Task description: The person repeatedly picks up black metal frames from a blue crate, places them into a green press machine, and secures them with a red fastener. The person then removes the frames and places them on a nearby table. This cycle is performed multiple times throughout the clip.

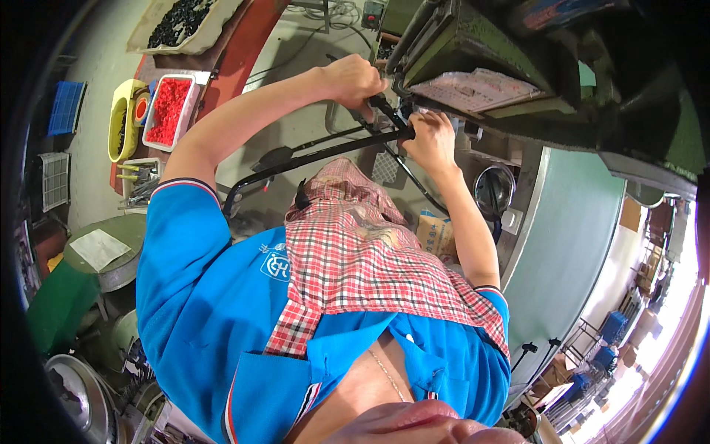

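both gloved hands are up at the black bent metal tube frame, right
Not gloved: the head view shows the left hand and the right hand bare. Both are up at the black bent metal tube frame, as you say.

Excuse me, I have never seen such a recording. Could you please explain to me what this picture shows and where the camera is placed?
There is no robot here. A person works bare-handed, wearing a wide fisheye camera on the head. It looks down, so the person's own blue shirt and checked apron fill the lower part, and straight edges look bent.

The left hand and right hand are closed on a black tubular frame, beside a dark green machine. Some fingers are hidden.

At the left, on a reddish bench, are a white tray of small red parts and a pale tray of small black parts.
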The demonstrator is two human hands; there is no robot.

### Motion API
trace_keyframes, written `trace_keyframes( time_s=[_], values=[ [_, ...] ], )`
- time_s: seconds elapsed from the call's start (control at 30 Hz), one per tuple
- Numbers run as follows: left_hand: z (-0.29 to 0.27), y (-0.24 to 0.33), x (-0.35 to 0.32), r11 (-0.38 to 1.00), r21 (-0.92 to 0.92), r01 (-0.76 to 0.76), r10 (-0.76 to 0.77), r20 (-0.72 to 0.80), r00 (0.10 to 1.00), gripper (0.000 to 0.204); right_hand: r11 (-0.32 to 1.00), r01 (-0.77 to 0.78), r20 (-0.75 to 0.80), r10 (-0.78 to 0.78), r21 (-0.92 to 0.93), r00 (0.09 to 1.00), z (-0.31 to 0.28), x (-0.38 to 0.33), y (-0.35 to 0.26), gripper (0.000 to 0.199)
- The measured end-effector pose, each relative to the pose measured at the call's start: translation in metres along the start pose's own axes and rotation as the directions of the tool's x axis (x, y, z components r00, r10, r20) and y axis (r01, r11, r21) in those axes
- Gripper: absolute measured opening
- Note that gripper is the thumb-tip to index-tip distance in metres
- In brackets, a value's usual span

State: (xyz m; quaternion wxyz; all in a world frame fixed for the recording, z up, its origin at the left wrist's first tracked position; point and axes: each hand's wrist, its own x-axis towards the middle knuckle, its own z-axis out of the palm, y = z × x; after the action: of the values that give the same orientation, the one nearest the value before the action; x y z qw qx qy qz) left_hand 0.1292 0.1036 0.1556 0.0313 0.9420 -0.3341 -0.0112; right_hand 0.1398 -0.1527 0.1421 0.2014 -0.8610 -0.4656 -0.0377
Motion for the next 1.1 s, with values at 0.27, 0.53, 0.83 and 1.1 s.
trace_keyframes(
  time_s=[0.27,0.53,0.83,1.1],
  values=[
    [0.033,-0.025,0.021,0.995,-0.101,-0.018,-0.009,-0.257,0.966,0.059,0.998,-0.003,-0.069,0.007,0.061,0.998,-0.011,0.020,0.010,0.031],
    [-0.001,-0.013,0.016,0.982,-0.157,0.101,-0.107,-0.028,0.994,0.054,0.987,-0.157,0.192,0.146,0.039,0.970,0.004,0.016,0.027,0.041],
    [0.030,-0.032,0.019,0.903,-0.382,0.197,-0.115,0.227,0.967,0.065,0.958,-0.268,0.239,0.286,-0.105,0.928,0.054,0.000,0.049,0.040],
    [0.129,-0.141,0.106,0.961,-0.146,0.236,-0.233,0.034,0.972,0.019,0.698,0.278,0.137,-0.253,-0.660,0.958,0.050,0.000,0.046,0.029]
  ],
)
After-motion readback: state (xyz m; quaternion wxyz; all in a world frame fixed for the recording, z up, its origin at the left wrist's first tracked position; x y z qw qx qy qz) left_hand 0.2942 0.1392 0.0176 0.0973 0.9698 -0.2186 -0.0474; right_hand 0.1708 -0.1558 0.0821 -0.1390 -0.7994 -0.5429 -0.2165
